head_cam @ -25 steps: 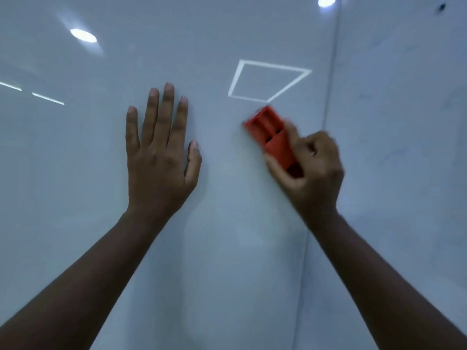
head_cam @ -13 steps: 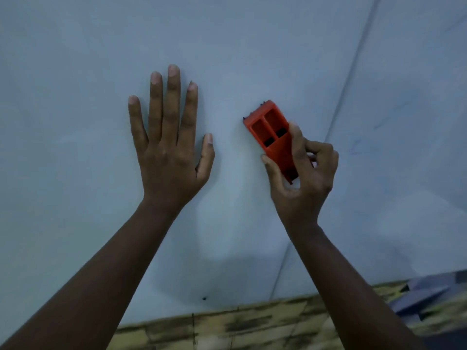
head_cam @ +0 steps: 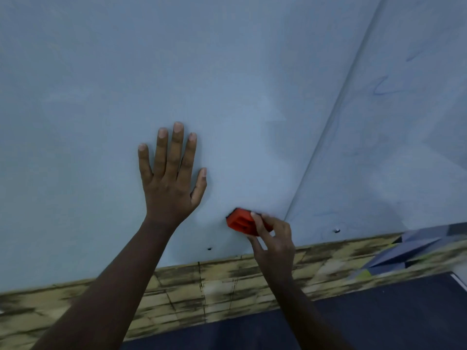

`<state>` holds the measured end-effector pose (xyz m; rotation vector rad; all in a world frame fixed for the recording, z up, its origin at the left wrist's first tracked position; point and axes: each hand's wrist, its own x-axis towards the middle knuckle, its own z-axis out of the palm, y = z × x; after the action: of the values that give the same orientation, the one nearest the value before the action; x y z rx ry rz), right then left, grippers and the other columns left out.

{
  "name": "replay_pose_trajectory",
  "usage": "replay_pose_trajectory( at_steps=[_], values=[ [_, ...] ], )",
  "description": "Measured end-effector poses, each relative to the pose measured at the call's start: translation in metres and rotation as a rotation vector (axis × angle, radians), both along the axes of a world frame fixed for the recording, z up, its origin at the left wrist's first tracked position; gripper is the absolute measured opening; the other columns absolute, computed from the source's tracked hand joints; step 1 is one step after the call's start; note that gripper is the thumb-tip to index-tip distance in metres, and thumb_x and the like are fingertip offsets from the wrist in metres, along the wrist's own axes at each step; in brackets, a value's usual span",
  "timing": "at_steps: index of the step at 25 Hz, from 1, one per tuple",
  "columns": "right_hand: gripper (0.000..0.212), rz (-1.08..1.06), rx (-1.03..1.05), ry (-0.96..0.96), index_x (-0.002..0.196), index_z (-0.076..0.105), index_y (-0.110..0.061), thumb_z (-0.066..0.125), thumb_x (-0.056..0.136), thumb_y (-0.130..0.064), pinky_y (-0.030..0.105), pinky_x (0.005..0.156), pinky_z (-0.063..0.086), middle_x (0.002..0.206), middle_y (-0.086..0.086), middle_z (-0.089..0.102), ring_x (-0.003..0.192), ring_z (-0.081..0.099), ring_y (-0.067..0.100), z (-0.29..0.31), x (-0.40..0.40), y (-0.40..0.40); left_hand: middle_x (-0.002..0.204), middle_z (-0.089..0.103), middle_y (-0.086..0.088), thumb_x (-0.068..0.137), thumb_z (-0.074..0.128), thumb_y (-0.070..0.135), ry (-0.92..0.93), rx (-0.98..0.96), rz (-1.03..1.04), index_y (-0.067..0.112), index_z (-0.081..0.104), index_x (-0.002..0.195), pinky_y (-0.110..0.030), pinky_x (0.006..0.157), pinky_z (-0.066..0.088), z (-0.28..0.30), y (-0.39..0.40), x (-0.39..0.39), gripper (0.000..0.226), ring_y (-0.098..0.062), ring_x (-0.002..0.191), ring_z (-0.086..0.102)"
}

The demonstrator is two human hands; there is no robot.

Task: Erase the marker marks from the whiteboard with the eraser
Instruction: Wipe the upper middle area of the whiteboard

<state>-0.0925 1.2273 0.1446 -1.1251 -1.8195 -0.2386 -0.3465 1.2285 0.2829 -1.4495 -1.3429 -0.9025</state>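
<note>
The whiteboard fills the wall above a tiled strip. The right hand pinches the red eraser between thumb and fingers, low on the board. The left hand lies flat, fingers spread, just up-left. Faint blue marks sit far right.

Below the board I see wall and floor.
A yellowish, dark-streaked tiled band runs along the bottom; a dark floor lies beneath it, grey-blue shapes at right.
</note>
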Motion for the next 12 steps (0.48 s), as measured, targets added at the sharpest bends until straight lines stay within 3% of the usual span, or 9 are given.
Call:
replay_pose_trajectory(
  at_steps=[2, 4, 8, 12],
  values=[
    [0.062, -0.043, -0.117, -0.119, 0.132, 0.071, -0.02, 0.093, 0.074, -0.026, 0.036, 0.074, 0.059, 0.113, 0.004, 0.067, 0.099, 0.066, 0.026, -0.032, 0.006, -0.005, 0.179, -0.004, -0.006, 0.106, 0.058, 0.039, 0.056, -0.059, 0.016, 0.012, 0.015, 0.17, -0.051, 0.133, -0.001, -0.026, -0.011, -0.015, 0.082, -0.026, 0.165, -0.004],
    [0.065, -0.138, -0.304, -0.117, 0.127, 0.071, -0.019, 0.095, 0.068, -0.034, 0.031, 0.062, 0.055, 0.105, 0.001, 0.071, 0.084, 0.071, 0.024, -0.054, 0.01, -0.011, 0.179, -0.001, -0.007, 0.106, 0.06, 0.039, 0.095, -0.11, 0.016, 0.012, 0.017, 0.17, -0.05, 0.134, 0.001, -0.048, -0.023, -0.03, 0.082, -0.026, 0.166, -0.002],
    [0.045, -0.334, -0.723, 0.338, 0.091, 0.071, -0.018, 0.093, 0.067, -0.049, 0.035, 0.065, 0.054, 0.072, -0.001, 0.072, 0.072, 0.071, 0.027, -0.077, 0.002, -0.015, 0.179, 0.007, -0.009, 0.106, 0.063, 0.038, 0.126, -0.177, 0.015, 0.011, 0.026, 0.168, -0.051, 0.134, 0.007, -0.079, -0.042, -0.05, 0.078, -0.028, 0.165, 0.006],
    [0.03, -0.178, -0.948, 0.82, 0.086, 0.074, -0.018, 0.096, 0.07, -0.032, 0.047, 0.076, 0.061, 0.075, -0.005, 0.076, 0.075, 0.073, 0.017, -0.081, -0.047, -0.031, 0.178, 0.009, -0.011, 0.107, 0.062, 0.031, 0.098, -0.255, -0.021, 0.008, 0.027, 0.167, -0.054, 0.132, 0.012, -0.102, -0.061, -0.068, 0.073, -0.03, 0.165, 0.009]
  ],
)
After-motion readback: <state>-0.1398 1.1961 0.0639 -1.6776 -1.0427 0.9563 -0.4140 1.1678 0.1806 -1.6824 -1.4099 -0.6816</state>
